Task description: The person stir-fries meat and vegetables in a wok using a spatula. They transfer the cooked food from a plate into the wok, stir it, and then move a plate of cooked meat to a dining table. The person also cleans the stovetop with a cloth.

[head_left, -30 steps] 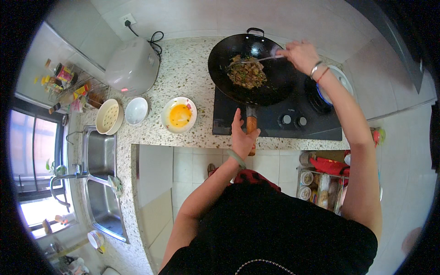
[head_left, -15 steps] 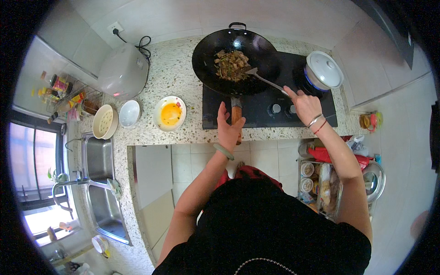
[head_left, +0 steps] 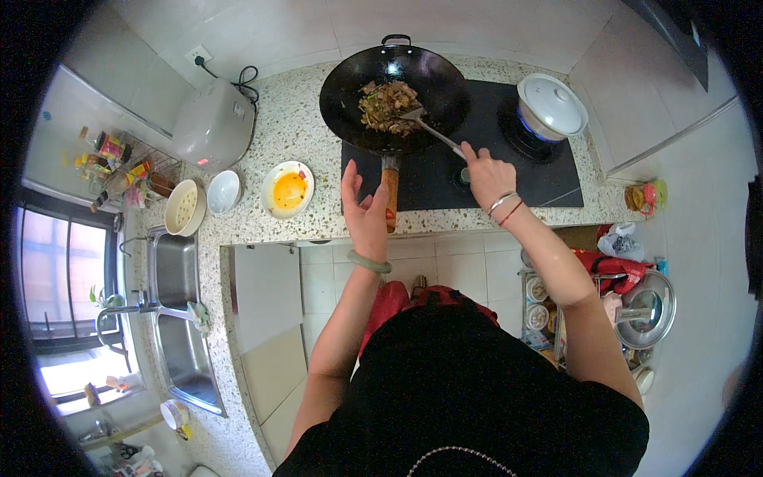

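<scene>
A black wok [head_left: 437, 87] stands at the left of the black cooktop [head_left: 517, 181], with browned, chopped food and bits of green [head_left: 385, 106] in its bowl. My right hand [head_left: 491, 180] is closed round the handle of a metal spatula [head_left: 441, 136], whose blade touches the right side of the food. My left hand [head_left: 365, 215] is beside the wok's wooden handle [head_left: 390, 187], fingers stretched upward and apart, not wrapped round it. Its thumb lies against or just over the handle; contact is unclear.
Right of the wok, a white lidded pot [head_left: 554, 107] sits over a blue flame. Leftward stand a plate with orange-yellow liquid [head_left: 288, 191], a white bowl [head_left: 225, 193], a cream strainer basket [head_left: 184, 208] and a grey appliance [head_left: 214, 127]. A double sink [head_left: 175, 270] is further left.
The wok has shifted slightly left in view. My left hand has loosened from its handle and spread its fingers. My right hand has moved left with the spatula.
</scene>
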The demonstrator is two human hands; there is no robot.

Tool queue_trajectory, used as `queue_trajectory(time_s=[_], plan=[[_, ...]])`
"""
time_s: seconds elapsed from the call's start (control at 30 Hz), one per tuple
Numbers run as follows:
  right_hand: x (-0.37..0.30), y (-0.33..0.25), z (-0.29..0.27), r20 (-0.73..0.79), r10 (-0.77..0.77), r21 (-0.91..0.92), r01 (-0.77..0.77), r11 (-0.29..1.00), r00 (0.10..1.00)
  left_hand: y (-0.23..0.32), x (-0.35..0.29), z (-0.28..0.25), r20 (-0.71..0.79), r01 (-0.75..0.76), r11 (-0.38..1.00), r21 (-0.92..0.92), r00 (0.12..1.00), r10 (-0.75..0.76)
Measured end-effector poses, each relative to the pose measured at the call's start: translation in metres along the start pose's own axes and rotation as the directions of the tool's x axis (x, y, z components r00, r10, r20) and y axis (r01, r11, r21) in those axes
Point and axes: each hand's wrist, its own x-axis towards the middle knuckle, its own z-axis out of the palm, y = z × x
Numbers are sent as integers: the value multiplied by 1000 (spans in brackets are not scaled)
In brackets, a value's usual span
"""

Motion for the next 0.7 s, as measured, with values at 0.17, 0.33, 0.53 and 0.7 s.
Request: queue_trajectory(time_s=[0.17,0.33,0.53,0.7], plan=[[-13,-12,-8,151,8,422,-72,904,988,21,-16,12,99,39,996,-85,995,-31],[-17,-15,-7,125,55,670,-125,732,991,25,-25,32,220,28,982,-185,975,13],[-29,-5,-11,190,183,775,-261,575,965,35,-35,56,319,26,984,-174,947,31],[-33,32,-28,-3,249,767,-157,621,969,45,-47,96,433,187,935,-301,900,-41]])
